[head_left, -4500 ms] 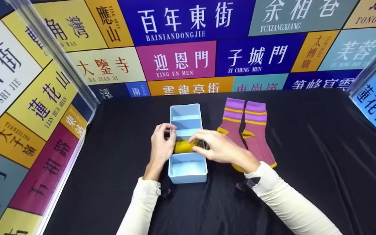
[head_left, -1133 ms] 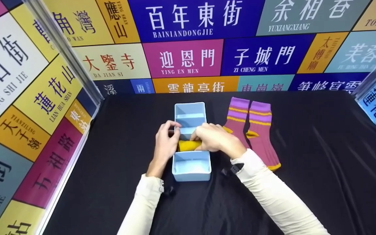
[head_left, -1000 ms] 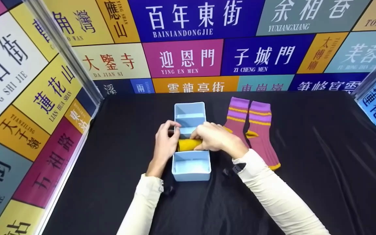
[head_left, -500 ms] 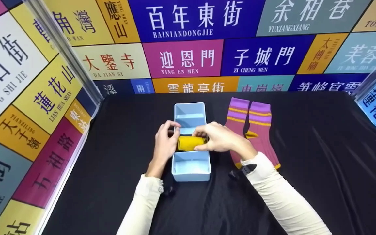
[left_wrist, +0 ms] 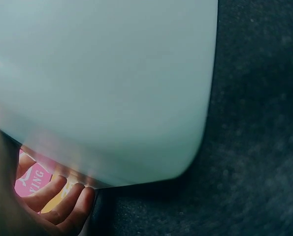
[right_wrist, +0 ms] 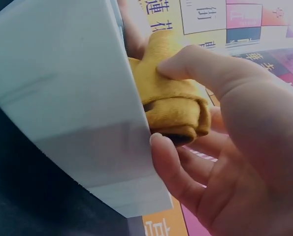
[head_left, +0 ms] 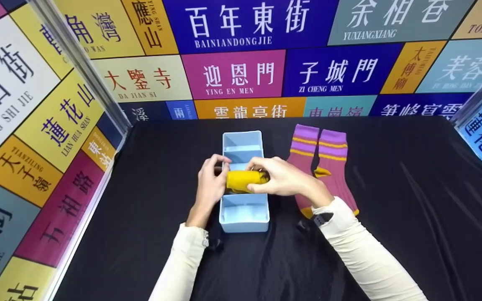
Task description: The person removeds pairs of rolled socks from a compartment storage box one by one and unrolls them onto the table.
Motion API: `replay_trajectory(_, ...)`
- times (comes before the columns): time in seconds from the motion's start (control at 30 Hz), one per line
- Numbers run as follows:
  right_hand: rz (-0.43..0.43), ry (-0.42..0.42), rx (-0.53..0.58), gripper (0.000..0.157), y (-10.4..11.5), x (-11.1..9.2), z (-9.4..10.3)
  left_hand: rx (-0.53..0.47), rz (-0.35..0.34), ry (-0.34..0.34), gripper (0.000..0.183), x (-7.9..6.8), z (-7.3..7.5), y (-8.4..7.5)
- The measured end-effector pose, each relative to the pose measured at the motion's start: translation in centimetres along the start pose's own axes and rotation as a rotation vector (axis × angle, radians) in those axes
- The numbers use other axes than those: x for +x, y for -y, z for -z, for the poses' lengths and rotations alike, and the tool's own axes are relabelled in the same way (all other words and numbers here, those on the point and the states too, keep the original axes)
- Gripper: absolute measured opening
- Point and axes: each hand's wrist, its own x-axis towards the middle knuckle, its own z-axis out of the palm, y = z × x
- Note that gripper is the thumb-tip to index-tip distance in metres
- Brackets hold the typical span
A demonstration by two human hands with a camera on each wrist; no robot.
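Note:
A rolled-up yellow sock (head_left: 243,180), dark at its right end, sits raised in the third compartment from the back of a light blue box (head_left: 245,228). My right hand (head_left: 283,177) pinches the sock's right end; in the right wrist view the thumb presses its knit side and a fingertip lies by the box wall (right_wrist: 77,108). My left hand (head_left: 211,182) grips the box's left rim beside the sock. In the left wrist view, several curled fingers (left_wrist: 67,204) show past the box wall (left_wrist: 112,88), with the thumb out of sight.
A pair of pink and purple socks (head_left: 333,167) with yellow stripes lies flat to the right of the box, partly behind my right hand. Black cloth (head_left: 153,200) covers the table. Panels with printed characters (head_left: 232,75) stand at the back and sides.
The yellow sock has risen from deeper in its compartment to above the rim. My right hand has shifted slightly right and its grip has loosened and changed. The left hand keeps its place.

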Motion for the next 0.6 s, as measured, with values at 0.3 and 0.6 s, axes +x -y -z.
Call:
replay_trajectory(0.3,0.017,-0.071,0.086,0.038,-0.28,-0.56,-0.16,0.007,0.001,-0.011,0.011,0.07,-0.03,0.03)
replay_trajectory(0.6,0.032,-0.118,0.175,0.045,-0.59,-0.90,0.36,0.010,0.004,-0.012,0.011,0.10,-0.03,0.07)
